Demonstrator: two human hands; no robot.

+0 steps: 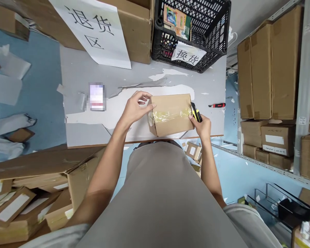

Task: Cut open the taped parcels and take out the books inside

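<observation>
A taped cardboard box (172, 108) lies near the table's front edge, with clear, yellowish tape across its upper face. At its left end my left hand (137, 107) grips the box, the thumb on the edge and the fingers curved behind the corner. My right hand (202, 126) is closed around a yellow-and-black box cutter (195, 112) at the box's right end, its thumb against the cardboard. The cutter's tip is hard to make out. Farther right, a red-and-black box cutter (217, 105) lies on the table.
On the table (79, 137) stand a large carton with a paper sign (98, 34) and a black plastic crate (170, 51) holding colourful packs. A pixelated item (97, 97) lies left. An open carton of boxes (82, 172) is below left; shelving with cartons (284, 69) stands right.
</observation>
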